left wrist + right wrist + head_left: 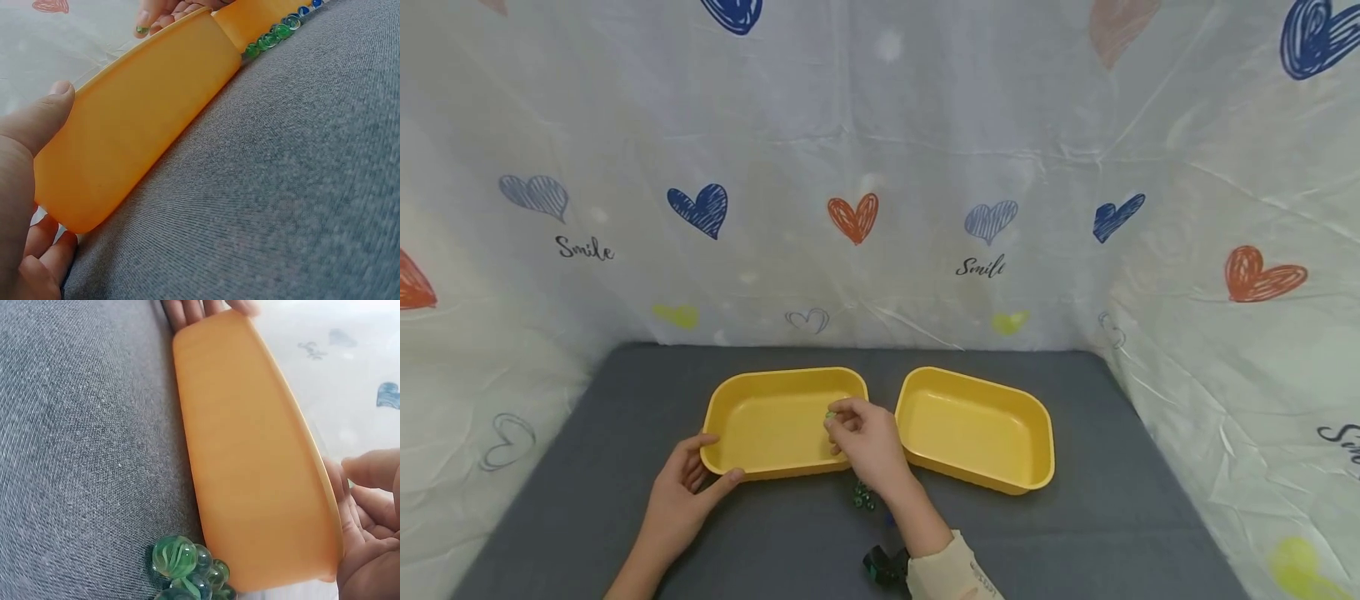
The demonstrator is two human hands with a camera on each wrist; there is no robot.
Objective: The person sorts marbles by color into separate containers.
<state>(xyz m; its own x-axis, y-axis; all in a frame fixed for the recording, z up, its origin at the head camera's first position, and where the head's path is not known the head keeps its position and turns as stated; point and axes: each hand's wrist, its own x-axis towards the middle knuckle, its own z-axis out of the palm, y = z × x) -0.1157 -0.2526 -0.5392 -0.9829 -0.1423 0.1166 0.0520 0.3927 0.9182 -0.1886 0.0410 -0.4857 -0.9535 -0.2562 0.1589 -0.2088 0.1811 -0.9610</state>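
Observation:
Two yellow plastic trays stand side by side on a grey cloth. At the near left corner of the left tray (767, 427), my left hand (679, 498) grips it, thumb on the near rim and fingers round the end wall. Over that tray's right end, my right hand (872, 440) pinches a small green marble (142, 30) between thumb and fingertips. Mostly hidden by the fingers, the marble sits just above rim height. Loose green glass marbles (175, 556) lie clustered on the cloth by the tray's near right corner, below my right wrist.
The right tray (973, 429) stands angled close beside the left one. A few blue marbles (304, 10) lie past the green ones. Near my right sleeve sits a black object (883, 567). A white curtain (850, 283) printed with hearts hangs behind the table.

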